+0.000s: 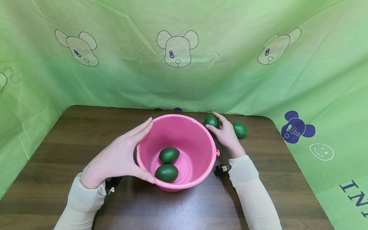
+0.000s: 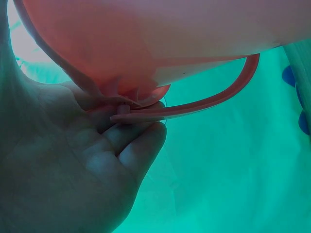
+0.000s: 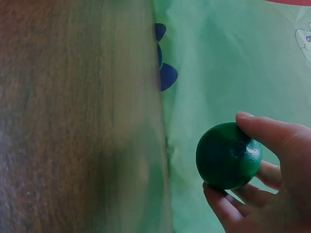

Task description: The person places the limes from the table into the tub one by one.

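Apparently for steadiness, the left hand braces the pink bucket at its left rim, fingers spread. Inside: two green fruits (seemingly touching). Off the bucket's right: a loose fruit, then the right hand pinching another fruit, thumb opposed, presumably for control.

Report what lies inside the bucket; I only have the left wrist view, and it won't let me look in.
Observer: Two green fruits lie inside the pink bucket.
Operator: Tell me what the right hand has.
Observer: The right hand grips a third green fruit between thumb and fingers.
Operator: Check the table for any more.
Observer: A fourth green fruit sits on the table, just to the right of that hand.
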Available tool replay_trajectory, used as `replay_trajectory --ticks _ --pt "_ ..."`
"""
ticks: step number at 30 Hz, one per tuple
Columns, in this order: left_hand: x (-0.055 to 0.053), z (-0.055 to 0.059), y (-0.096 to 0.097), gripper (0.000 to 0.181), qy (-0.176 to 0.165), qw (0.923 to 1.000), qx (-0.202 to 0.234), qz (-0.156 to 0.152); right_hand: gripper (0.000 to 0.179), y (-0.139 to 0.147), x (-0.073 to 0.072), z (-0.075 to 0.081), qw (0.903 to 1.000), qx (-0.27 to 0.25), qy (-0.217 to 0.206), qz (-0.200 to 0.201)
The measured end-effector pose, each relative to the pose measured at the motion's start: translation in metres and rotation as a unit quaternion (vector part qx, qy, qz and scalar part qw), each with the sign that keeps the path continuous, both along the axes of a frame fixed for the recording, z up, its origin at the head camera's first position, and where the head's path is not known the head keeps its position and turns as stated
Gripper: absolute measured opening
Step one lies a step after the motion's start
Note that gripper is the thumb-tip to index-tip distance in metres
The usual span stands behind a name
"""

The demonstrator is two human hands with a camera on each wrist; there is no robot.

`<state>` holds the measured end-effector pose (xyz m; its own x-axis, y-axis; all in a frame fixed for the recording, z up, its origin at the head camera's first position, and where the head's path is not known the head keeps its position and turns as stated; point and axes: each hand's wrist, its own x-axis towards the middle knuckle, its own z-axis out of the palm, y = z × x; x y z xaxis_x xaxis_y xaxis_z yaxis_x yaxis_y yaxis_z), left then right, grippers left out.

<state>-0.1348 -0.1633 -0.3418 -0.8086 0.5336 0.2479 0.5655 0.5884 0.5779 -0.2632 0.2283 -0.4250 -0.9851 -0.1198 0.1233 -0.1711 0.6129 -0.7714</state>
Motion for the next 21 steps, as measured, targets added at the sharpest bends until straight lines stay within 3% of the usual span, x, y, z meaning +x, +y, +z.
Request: replay_trajectory --ticks 21 --pt "0.000 -0.001 0.000 0.141 0.006 1.0000 -0.003 0.000 0.071 -0.003 0.011 0.012 0.9990 -0.034 0.027 0.002"
